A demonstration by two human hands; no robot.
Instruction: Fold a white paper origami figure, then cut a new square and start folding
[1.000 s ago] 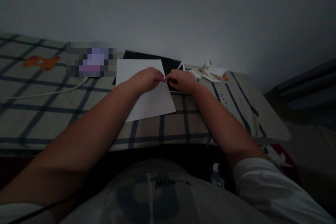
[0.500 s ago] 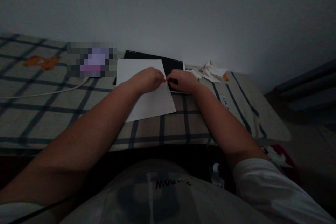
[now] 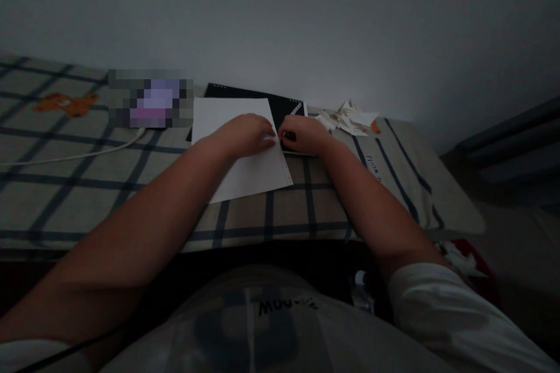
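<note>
White sheet (image 3: 245,154) is pressed flat by left hand (image 3: 245,135); right hand (image 3: 304,134) pinches its perforated edge, which could be torn unevenly.

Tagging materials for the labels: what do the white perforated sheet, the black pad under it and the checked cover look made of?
White perforated sheet: looks like matte paper, thin and flat, with a row of small holes along its right edge. Black pad: probably card or plastic cover, dull finish; too dim to tell. Checked cover: woven fabric by its look, soft and matte, with a printed grid.
</note>
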